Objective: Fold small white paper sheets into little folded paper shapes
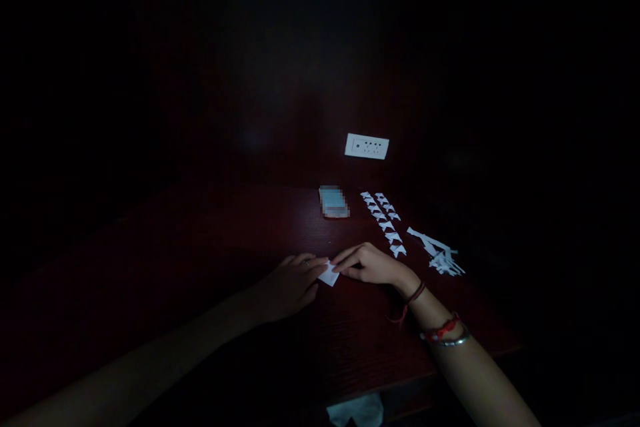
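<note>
white paper lies under our fingertips: a small sheet [329, 276] on the dark red table [240, 227]. our left hand [290, 287], with a ring [307, 263], rests at the sheet's left, fingers stretched and tips on its upper edge, thumb held apart, so we have that hand open. our right hand [373, 263] comes from the sheet's right, fingers bent and tips on it; we cannot tell whether they pinch it or only press. beyond the sheet we see a blurred blue thing [334, 201], and farther beyond it, on the wall, a socket [367, 146]. beyond and right of the sheet stand two rows of folded bits [387, 225], one shorter. well right of the sheet, strips [443, 259] lie in a loose heap.
</note>
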A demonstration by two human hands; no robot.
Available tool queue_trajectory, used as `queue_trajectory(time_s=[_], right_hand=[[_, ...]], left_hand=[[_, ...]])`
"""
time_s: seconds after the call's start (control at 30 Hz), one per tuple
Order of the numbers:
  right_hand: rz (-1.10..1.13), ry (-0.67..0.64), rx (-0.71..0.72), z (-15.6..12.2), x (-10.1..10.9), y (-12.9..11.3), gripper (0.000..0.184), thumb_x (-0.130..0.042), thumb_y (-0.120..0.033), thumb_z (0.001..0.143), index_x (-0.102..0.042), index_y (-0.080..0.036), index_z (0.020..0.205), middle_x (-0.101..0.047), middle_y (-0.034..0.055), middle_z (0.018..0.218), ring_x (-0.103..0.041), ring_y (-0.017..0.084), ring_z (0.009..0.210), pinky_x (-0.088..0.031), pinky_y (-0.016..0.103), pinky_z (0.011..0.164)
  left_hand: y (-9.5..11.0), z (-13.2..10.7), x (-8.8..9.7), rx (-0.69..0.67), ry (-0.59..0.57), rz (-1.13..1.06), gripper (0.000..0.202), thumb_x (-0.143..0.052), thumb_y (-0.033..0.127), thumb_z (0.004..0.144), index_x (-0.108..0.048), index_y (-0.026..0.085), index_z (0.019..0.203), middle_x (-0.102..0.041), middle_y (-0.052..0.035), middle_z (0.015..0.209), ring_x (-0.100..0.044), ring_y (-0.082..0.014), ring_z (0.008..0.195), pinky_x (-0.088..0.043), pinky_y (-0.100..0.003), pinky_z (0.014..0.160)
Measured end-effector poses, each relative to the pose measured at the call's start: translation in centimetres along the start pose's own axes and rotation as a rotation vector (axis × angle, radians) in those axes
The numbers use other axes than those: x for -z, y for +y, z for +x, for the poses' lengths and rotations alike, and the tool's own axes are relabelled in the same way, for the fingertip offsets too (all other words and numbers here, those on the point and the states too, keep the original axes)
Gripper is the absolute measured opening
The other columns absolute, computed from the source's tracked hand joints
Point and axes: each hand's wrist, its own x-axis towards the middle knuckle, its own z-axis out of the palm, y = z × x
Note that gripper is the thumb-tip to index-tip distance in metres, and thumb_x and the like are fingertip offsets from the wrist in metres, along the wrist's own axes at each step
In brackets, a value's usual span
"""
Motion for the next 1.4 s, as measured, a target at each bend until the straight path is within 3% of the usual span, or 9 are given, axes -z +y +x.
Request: queue_trajectory(time_s=[0.77, 0.97, 1.4], right_hand=[[0.061, -0.129, -0.006, -0.2, 0.7, 0.3, 0.031, -0.046, -0.009, 0.072, -0.058, -0.02, 0.099, -0.052, 0.0013, 0.111, -0.05, 0.01, 0.095, -0.036, 0.02, 0.083], [0.038, -0.115, -0.04, -0.3, 0.7, 0.1, 0.032, -0.047, -0.01, 0.071, -0.059, -0.021, 0.098, -0.049, 0.0003, 0.114, -0.049, 0.011, 0.098, -0.035, 0.021, 0.085], [-0.088, -0.121, -0.101, 0.3, 0.7, -0.7, 0.029, -0.042, -0.01, 0.071, -0.059, -0.019, 0.094, -0.061, 0.0014, 0.095, -0.055, 0.012, 0.087, -0.038, 0.022, 0.078]], left_hand=[[-0.2, -0.5, -0.5, -0.027, -0.024, 0.049, 0.043, -0.033, 0.021, 0.082, -0.025, 0.019, 0.124, -0.035, -0.0045, 0.126, -0.031, -0.0206, 0.113, -0.026, -0.037, 0.09], [-0.1, -0.3, -0.2, -0.023, -0.019, 0.071, 0.04, -0.035, 0.022, 0.081, -0.031, 0.018, 0.121, -0.038, -0.0047, 0.123, -0.032, -0.0212, 0.111, -0.027, -0.036, 0.089], [-0.1, 0.5, 1.0, -0.048, -0.021, 0.026, 0.037, -0.039, 0.021, 0.078, -0.039, 0.02, 0.115, -0.043, -0.0042, 0.117, -0.037, -0.0208, 0.104, -0.03, -0.036, 0.084]])
